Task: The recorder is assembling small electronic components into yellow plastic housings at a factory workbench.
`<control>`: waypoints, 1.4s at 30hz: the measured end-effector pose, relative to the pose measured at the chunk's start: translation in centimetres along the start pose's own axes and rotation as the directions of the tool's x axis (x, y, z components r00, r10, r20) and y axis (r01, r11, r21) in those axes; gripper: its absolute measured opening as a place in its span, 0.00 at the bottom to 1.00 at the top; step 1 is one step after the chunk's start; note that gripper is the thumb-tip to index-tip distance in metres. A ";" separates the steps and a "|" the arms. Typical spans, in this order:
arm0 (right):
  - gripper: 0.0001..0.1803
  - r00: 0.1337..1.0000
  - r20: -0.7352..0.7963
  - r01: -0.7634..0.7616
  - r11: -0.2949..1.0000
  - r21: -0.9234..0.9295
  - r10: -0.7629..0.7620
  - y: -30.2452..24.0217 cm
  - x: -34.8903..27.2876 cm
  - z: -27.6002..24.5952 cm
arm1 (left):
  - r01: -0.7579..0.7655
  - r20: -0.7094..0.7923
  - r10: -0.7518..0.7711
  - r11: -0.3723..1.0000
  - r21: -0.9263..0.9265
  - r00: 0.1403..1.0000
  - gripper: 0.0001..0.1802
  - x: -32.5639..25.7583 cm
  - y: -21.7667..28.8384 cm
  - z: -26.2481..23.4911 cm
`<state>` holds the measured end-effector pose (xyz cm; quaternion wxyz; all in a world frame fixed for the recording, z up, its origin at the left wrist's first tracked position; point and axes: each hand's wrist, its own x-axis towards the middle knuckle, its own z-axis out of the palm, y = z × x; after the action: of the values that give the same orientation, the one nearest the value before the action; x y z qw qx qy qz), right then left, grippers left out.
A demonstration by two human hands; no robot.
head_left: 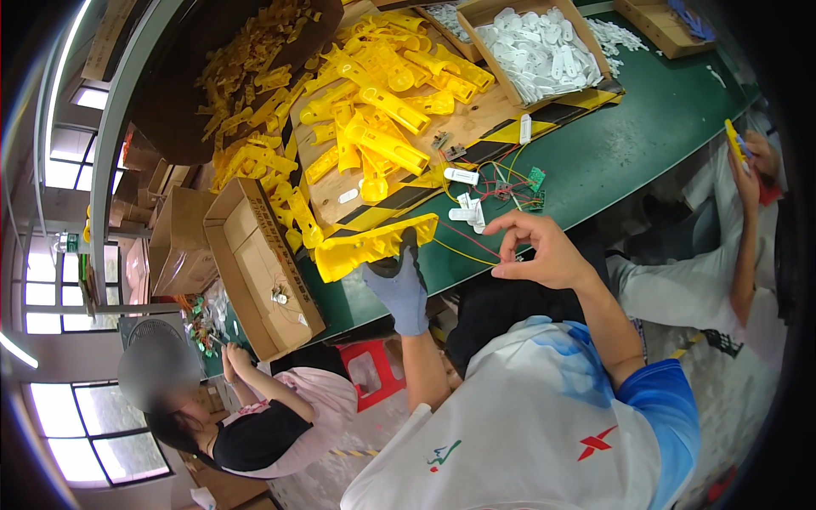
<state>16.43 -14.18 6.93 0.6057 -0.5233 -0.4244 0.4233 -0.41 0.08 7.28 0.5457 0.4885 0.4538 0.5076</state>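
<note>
My left hand (398, 289), in a grey-blue glove with dark fingertips, grips a long yellow plastic housing (361, 247) at the table's near edge. Thin red and yellow wires (466, 255) stretch from the housing to my bare right hand (551, 257). Its thumb and forefinger are pinched on the wire ends, the other fingers curled. Just beyond lie small white plastic parts (461, 176) and green circuit boards (536, 178) with tangled leads. The inside of the housing is mostly hidden from view.
Yellow housings (387, 144) are heaped on a wooden board edged with striped tape (510, 129). Behind stands a carton of white parts (540, 55). An open cardboard box (263, 272) sits left on the green table (646, 140). Co-workers sit at left (272, 408) and right (680, 255).
</note>
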 end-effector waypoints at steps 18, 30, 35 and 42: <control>0.13 0.991 0.040 0.114 0.973 0.203 -0.124 1.0 1.8 -0.3 | -0.040 0.352 -0.009 0.991 0.130 0.936 0.30 1.8 0.6 -1.7; 0.16 0.975 -0.158 -0.106 0.950 0.294 0.157 4.0 5.1 3.7 | 0.010 0.398 -0.082 0.983 0.181 0.914 0.26 0.4 -3.7 -2.0; 0.16 0.975 -0.189 -0.106 0.991 0.081 0.119 4.1 5.1 3.4 | 0.014 0.520 -0.122 0.978 0.207 0.845 0.33 -0.9 -5.3 -1.9; 0.14 0.952 -0.276 0.072 0.975 -0.212 -0.130 3.6 5.8 3.4 | 0.397 0.689 -0.198 0.907 -0.141 0.697 0.39 -1.3 -5.0 -1.0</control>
<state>14.54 -7.34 4.08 0.6264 -0.6151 -0.3981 0.2660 -1.00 -1.18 2.22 0.8089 0.4728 0.2287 0.2642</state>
